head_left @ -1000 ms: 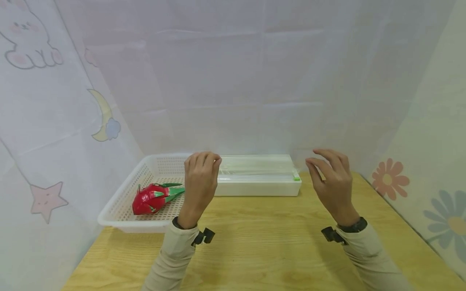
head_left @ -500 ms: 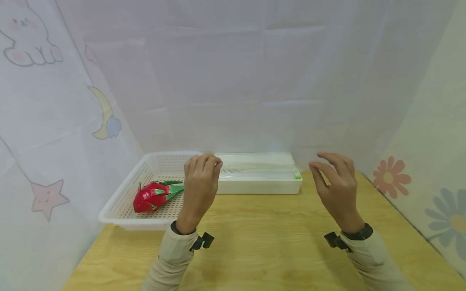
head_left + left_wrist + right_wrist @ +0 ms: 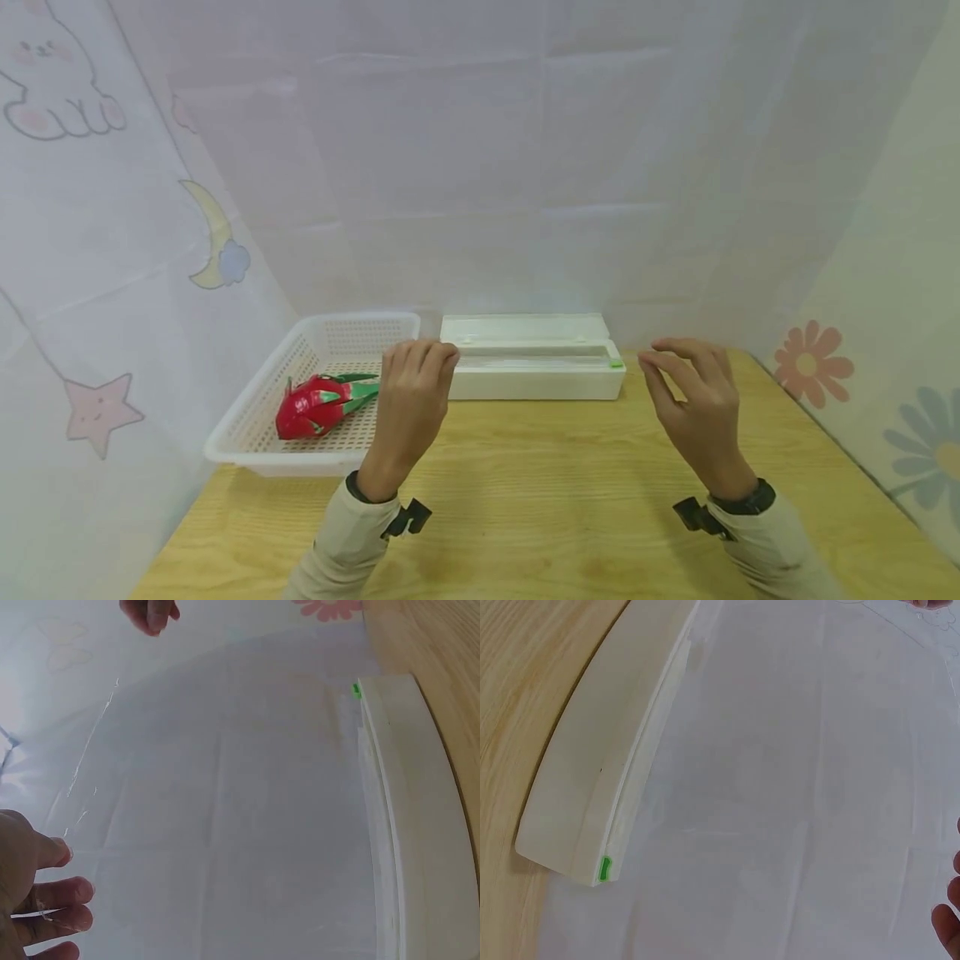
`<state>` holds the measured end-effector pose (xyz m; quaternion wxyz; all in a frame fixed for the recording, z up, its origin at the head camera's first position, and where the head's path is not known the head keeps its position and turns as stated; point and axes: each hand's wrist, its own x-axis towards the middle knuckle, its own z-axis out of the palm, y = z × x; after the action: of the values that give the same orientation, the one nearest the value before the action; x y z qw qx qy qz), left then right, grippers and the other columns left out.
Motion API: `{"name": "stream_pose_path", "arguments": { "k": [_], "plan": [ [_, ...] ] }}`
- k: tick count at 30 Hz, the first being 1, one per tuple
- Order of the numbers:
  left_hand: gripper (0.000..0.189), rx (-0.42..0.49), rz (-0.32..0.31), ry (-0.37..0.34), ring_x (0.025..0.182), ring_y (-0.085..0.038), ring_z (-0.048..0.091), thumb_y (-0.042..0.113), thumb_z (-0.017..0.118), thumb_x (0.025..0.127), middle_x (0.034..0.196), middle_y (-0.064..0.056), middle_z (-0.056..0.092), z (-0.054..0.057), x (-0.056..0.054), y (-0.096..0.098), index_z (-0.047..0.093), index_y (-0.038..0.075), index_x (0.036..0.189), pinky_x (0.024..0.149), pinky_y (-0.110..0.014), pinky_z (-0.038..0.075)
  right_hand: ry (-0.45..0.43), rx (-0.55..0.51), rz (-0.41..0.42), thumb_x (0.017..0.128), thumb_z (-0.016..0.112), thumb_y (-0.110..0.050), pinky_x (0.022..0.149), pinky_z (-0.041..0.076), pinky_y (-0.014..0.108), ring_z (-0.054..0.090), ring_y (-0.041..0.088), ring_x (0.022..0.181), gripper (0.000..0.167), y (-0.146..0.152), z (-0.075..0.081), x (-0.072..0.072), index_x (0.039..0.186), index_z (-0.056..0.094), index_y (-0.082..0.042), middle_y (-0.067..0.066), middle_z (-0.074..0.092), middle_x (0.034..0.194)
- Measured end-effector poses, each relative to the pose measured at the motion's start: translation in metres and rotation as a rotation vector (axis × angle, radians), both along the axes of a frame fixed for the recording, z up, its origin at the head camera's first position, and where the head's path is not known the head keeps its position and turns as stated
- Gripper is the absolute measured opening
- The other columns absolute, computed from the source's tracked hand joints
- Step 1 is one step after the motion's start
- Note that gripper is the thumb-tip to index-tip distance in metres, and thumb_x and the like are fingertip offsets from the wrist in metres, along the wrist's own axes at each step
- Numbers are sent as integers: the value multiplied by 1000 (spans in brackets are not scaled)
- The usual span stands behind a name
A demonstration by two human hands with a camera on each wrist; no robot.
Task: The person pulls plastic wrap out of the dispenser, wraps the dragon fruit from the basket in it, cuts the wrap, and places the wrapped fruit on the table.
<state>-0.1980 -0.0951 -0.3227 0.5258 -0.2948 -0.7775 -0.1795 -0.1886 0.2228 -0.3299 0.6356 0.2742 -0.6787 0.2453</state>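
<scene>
A sheet of clear cling film (image 3: 94, 739) shows mostly as thin glints between my hands; most of its outline cannot be made out. My left hand (image 3: 412, 392) pinches it with bent fingers and thumb, in front of the white basket's right side. On the other side, my right hand (image 3: 697, 408) has thumb and fingers brought together at the film's other end. Behind and between them stands the long white cling film box (image 3: 536, 384). Its lid (image 3: 525, 327) is tipped back, and a green piece (image 3: 617, 363) sits at its right end.
A white perforated basket (image 3: 255, 457) stands at the left, holding a red and green dragon fruit (image 3: 315, 407). The wooden table (image 3: 555, 483) reaches from the box toward me. Printed cloth (image 3: 480, 167) hangs behind and on both sides.
Both hands have come slightly lower, the right one also a little rightward, its fingertips closer together. The film's streaks over the box no longer show; its lid and inside now appear plainly.
</scene>
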Motion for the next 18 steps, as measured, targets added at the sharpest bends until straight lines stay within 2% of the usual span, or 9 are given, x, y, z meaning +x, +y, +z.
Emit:
{"name": "stream_pose_path", "arguments": {
  "k": [6, 9, 12, 18],
  "plan": [
    [11, -11, -4, -11, 83, -30, 54, 13, 59, 100, 90, -10, 60, -4, 1, 1, 62, 3, 97, 76, -43, 43, -6, -4, 10, 101, 62, -25, 72, 38, 45, 53, 45, 79, 39, 0, -2, 3, 83, 72, 8, 25, 65, 86],
    [8, -12, -12, -10, 82, -30, 54, 11, 62, 97, 88, -10, 59, -6, 3, 1, 62, 3, 97, 75, -43, 43, 9, -8, 12, 100, 63, -24, 72, 39, 43, 53, 45, 77, 38, 1, -3, 4, 82, 72, 8, 26, 65, 84],
    [11, -11, -14, 14, 82, -30, 55, 13, 60, 99, 87, -9, 59, -7, 4, 0, 63, 3, 97, 75, -43, 45, 34, -9, 20, 99, 64, -22, 71, 39, 42, 53, 46, 74, 36, 1, -7, 4, 82, 73, 8, 25, 65, 83],
    [26, -20, -11, 86, 79, -28, 56, 20, 49, 107, 84, -9, 60, -13, 8, -2, 63, 3, 94, 73, -41, 46, 77, -29, 36, 98, 66, -22, 67, 37, 44, 51, 46, 69, 36, -1, -12, 9, 79, 73, 8, 25, 65, 79]
  ]
}}
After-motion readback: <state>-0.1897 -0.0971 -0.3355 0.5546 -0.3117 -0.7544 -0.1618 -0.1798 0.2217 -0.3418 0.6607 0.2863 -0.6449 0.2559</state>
